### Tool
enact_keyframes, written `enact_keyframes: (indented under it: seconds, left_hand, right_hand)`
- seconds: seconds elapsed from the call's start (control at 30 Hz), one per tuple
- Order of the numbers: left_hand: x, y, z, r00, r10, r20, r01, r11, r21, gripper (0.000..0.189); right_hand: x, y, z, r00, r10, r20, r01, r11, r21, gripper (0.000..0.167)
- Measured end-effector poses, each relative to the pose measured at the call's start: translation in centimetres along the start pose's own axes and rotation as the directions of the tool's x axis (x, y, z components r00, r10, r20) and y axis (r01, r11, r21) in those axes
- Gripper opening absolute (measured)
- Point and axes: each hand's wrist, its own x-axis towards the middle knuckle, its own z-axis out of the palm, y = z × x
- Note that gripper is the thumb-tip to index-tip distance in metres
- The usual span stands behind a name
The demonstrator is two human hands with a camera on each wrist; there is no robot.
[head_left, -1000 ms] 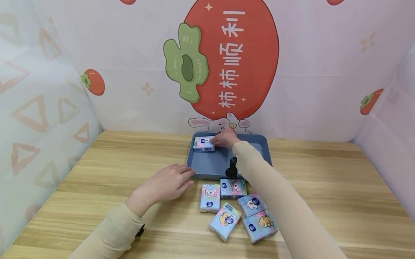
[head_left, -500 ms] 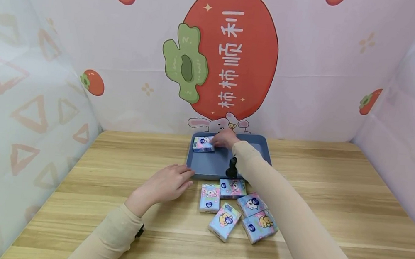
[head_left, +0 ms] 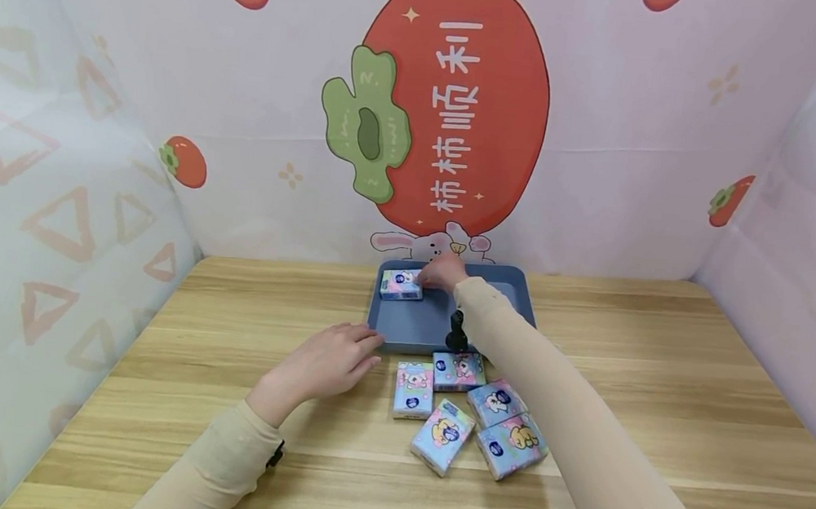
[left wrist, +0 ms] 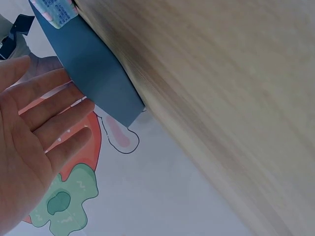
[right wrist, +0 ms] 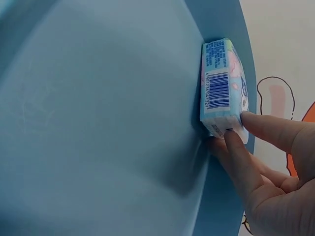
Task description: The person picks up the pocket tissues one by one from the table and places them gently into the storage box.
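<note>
In the back left corner of a blue-grey tray (head_left: 408, 328) lies a pocket tissue pack (head_left: 401, 284) with a cartoon print. My right hand (head_left: 443, 273) reaches into the tray and pinches the pack's right end. The right wrist view shows thumb and fingertips at that end of the pack (right wrist: 219, 88), which sits along the tray's wall (right wrist: 224, 29). My left hand (head_left: 332, 358) rests beside the tray's front left corner, fingertips touching its rim. Its fingers are fairly straight in the left wrist view, against the tray's outer wall (left wrist: 98, 69).
Several more tissue packs lie on the wooden table in front of the tray: one upright-facing pack (head_left: 413, 390), one at the tray's front edge (head_left: 459, 372), one tilted (head_left: 443, 436), and a pair (head_left: 511, 446) beside the right forearm. A printed cloth wall (head_left: 603, 224) stands right behind the tray.
</note>
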Motion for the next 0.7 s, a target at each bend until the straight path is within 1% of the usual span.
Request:
enact_keyframes:
  seconds: [0.3,0.7]
  left_hand:
    - [-0.04,-0.03,0.02,1.000,0.014,-0.012,-0.014,1.000,0.009,0.040]
    - [0.04,-0.11,0.14,1.000,0.009,-0.002,-0.009,1.000,0.013,0.040]
  right_hand:
    - [-0.44,-0.18,-0.13,1.000,-0.016,-0.025,0.016,1.000,-0.005,0.038]
    - [-0.71,-0.29,-0.05,0.999,-0.029,-0.041,0.028,0.999,-0.027,0.030]
